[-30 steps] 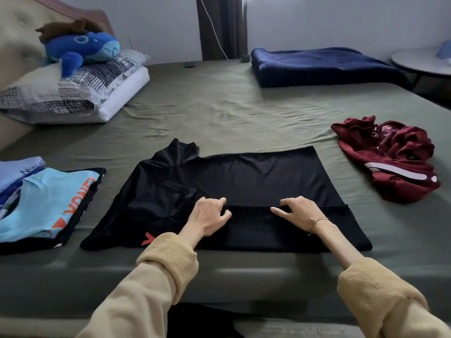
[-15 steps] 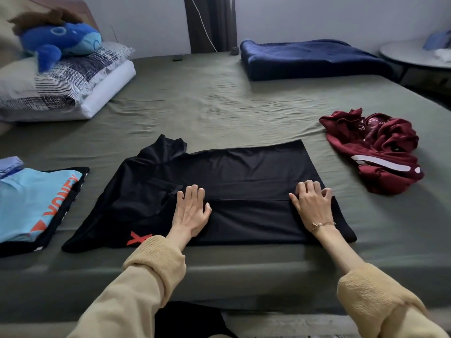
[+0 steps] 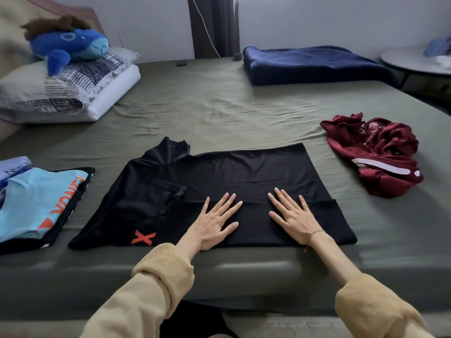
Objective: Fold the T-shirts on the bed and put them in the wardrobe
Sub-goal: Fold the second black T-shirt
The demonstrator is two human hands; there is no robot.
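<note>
At the far left, a blue plush whale toy (image 3: 67,46) lies on top of a black-and-white patterned pillow (image 3: 70,85), which is stacked on a plain white pillow (image 3: 117,90) at the head of the olive-green bed sheet (image 3: 214,111). Nearer the person, at the left edge, a folded light-blue T-shirt with orange lettering (image 3: 34,203) rests on a small pile of folded clothes. In the middle of the bed, close to its near edge, lies the black T-shirt with a red X mark (image 3: 219,176), spread flat with its near side folded over itself. The left hand (image 3: 216,222) presses flat on that folded strip, fingers straight and slightly spread. Just beside it, the right hand (image 3: 292,215), a thin bracelet at its wrist, lies flat on the same strip with its fingers straight and fanned apart. Both arms wear beige knit sleeves (image 3: 166,272). To the right, well apart from the black shirt, a crumpled maroon T-shirt with white stripes (image 3: 375,152) sits unfolded. At the far side lies a folded navy blanket (image 3: 307,63), and a round white table (image 3: 419,63) stands at the right edge.
</note>
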